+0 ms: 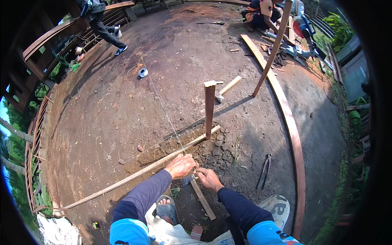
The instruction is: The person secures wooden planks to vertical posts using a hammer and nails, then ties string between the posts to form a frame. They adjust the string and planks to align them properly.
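Head view, hands [181, 166] [209, 180] at string [167, 115], lettering [281, 210] on trousers [267, 204]

The fisheye looks down from the head, close above the hands [181, 166], this side of the short wooden post [209, 108]. It faces past that post across dirt ground [118, 106].

Wooden handle [203, 199], rough matt soil [183, 81]

Visible quantities: two hands [181, 165] [210, 180], one string [163, 107] at the hands, two hammers [230, 86] [203, 200], two freestanding upright posts [209, 108] [272, 49], one thin batten [134, 176] in front, one long plank [289, 116] along the right. Also count one white roll [142, 76], one pair of pincers [268, 162], one tape measure [96, 225], one saw [304, 30], two co-workers [98, 20] [264, 13].
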